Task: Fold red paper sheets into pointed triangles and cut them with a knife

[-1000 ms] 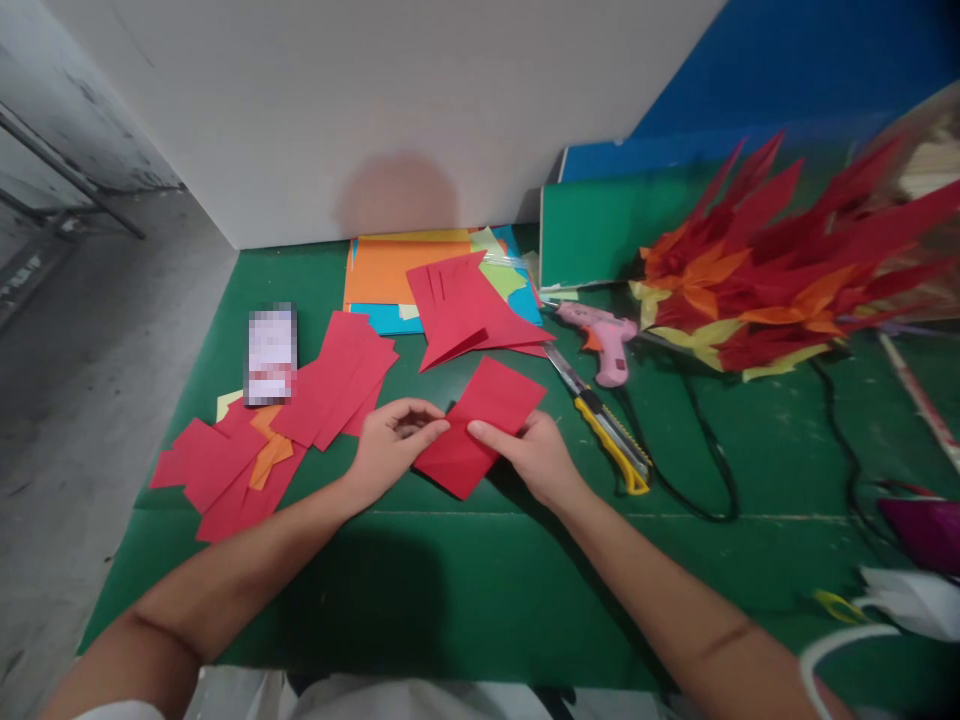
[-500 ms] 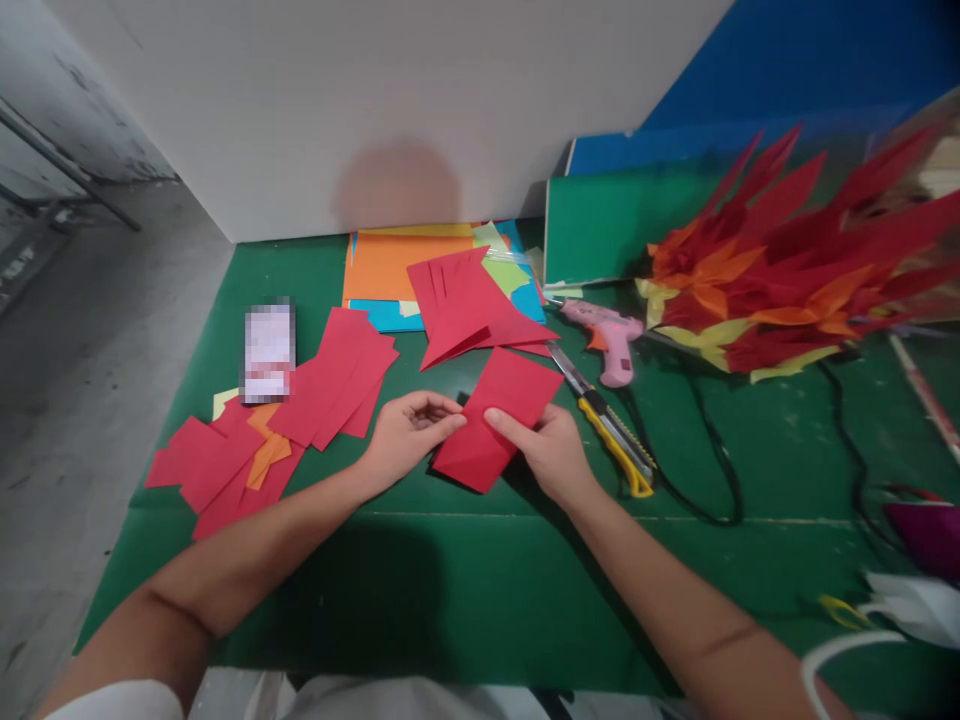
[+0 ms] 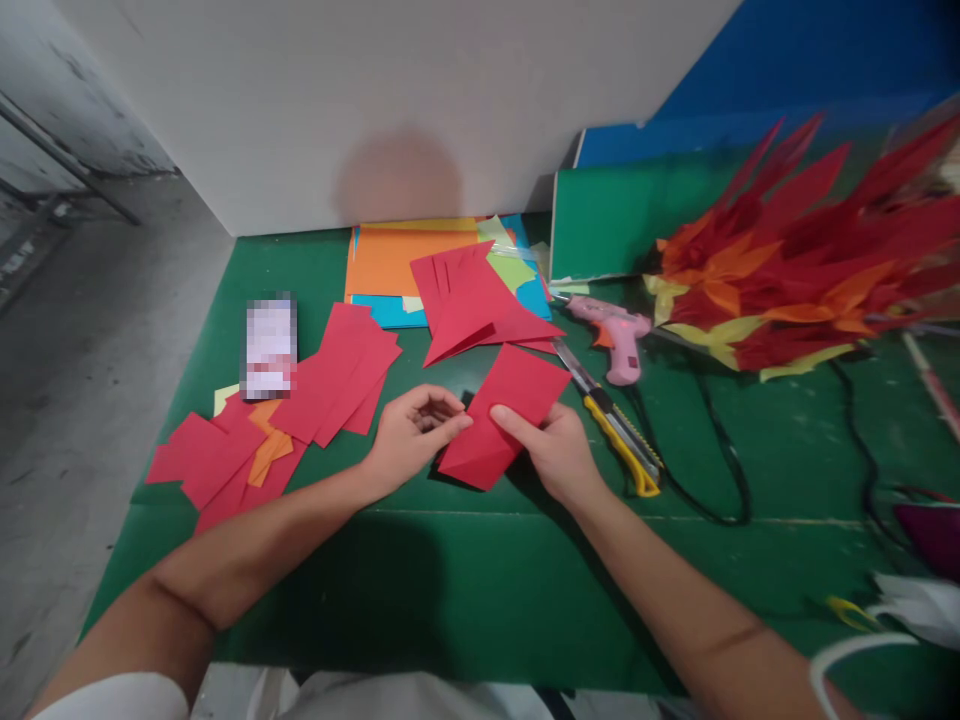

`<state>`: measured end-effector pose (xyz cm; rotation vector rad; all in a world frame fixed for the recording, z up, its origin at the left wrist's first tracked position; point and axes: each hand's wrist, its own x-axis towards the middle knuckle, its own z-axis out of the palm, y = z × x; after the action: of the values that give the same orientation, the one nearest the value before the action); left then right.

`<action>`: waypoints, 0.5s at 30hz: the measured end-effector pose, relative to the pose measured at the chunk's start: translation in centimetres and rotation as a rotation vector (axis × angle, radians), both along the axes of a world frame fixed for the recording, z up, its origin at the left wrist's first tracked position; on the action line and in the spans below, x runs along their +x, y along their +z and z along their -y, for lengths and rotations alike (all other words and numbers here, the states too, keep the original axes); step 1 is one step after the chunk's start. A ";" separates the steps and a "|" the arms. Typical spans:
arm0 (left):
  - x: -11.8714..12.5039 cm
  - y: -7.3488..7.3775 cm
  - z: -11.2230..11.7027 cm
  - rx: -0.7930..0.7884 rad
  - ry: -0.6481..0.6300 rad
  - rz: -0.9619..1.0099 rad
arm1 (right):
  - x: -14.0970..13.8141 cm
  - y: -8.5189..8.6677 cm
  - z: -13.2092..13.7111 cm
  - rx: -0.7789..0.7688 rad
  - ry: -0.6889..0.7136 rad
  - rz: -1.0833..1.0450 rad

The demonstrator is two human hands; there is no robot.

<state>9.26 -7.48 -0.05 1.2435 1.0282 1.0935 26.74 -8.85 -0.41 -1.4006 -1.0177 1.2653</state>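
A folded red paper (image 3: 501, 425) is held tilted above the green table in the middle of the view. My right hand (image 3: 559, 445) is closed on its right side, thumb on top and fingers underneath. At the paper's left edge, my left hand (image 3: 420, 432) has its fingers curled, with thumb and fingertips pinched together at the edge. A crease crosses the lower part of the paper. Just beyond it lie red paper pieces with slits (image 3: 461, 300). To the right of my right hand rests a yellow utility knife (image 3: 619, 440) with its blade out.
Red paper pieces (image 3: 349, 375) and orange scraps (image 3: 268, 450) lie left, beside a phone (image 3: 270, 348). Coloured sheets (image 3: 412, 265) stand against a white panel (image 3: 300, 130). A pink glue gun (image 3: 619, 335) with a black cord lies right, near a red-orange paper flame (image 3: 787, 260).
The view has shifted slightly, so the things on the table appear a little farther right. Both hands keep nearly the same pose at the red paper.
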 end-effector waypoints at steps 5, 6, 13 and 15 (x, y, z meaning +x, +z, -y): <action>-0.1 0.0 0.0 0.032 0.000 -0.035 | 0.0 0.1 0.0 -0.010 -0.005 0.005; -0.1 0.0 0.0 0.049 0.001 -0.044 | 0.0 0.1 0.0 -0.012 -0.004 0.007; -0.4 0.3 0.0 0.263 -0.074 -0.161 | -0.1 0.6 0.0 -0.002 0.060 0.025; -0.4 0.5 0.0 0.270 -0.077 -0.180 | -0.1 0.7 0.0 -0.002 0.089 0.019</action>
<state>8.82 -7.43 0.45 1.6096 0.9800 1.1010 26.66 -8.88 0.33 -1.3844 -1.1023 1.3206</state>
